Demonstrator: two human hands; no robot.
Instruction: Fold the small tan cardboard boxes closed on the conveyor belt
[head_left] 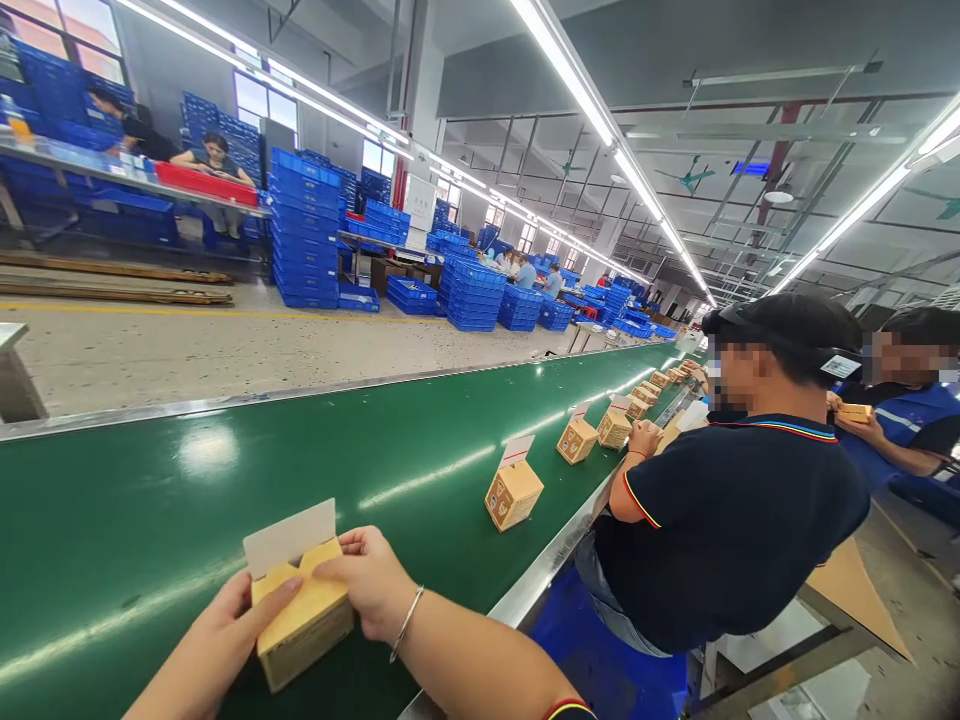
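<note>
A small yellow-brown cardboard box [307, 632] is held between both hands over the green conveyor belt, its white-backed lid flap [291, 538] standing up at the far side. My left hand [229, 622] grips the box's left side, the thumb lying on the top flaps. On the right side, my right hand [375, 580] holds the box with its thumb on the top too; a silver bangle circles that wrist. Further along the belt stands a similar box [514, 496] with its flap raised. What is inside the held box is hidden.
The green belt [247, 450] runs away to the right, carrying several more boxes [577, 440]. A co-worker in a dark shirt [742, 530] sits close on my right, one hand [643, 438] at the belt's metal edge. Stacked blue crates [304, 230] stand beyond the belt.
</note>
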